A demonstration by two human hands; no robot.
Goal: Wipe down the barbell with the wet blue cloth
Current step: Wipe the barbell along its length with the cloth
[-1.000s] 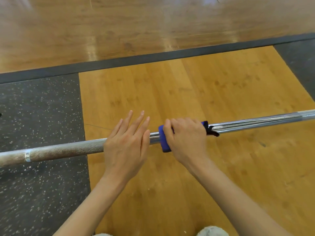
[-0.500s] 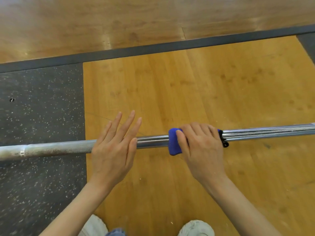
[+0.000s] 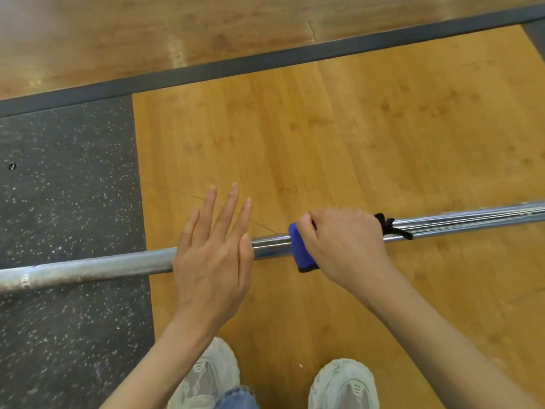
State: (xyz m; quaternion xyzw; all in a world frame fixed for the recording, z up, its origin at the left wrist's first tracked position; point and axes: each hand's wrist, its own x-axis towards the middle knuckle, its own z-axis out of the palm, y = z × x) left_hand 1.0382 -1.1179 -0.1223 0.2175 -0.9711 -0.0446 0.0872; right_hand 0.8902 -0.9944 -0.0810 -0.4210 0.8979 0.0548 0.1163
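Barbell (image 3: 88, 268), right hand (image 3: 345, 246) gripping blue cloth (image 3: 300, 252)

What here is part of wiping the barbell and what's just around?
Part of the job: barbell; blue cloth, gripped around the bar by the right hand; left hand, flat on the bar.

Just around: wooden platform; speckled rubber mat; shoes.
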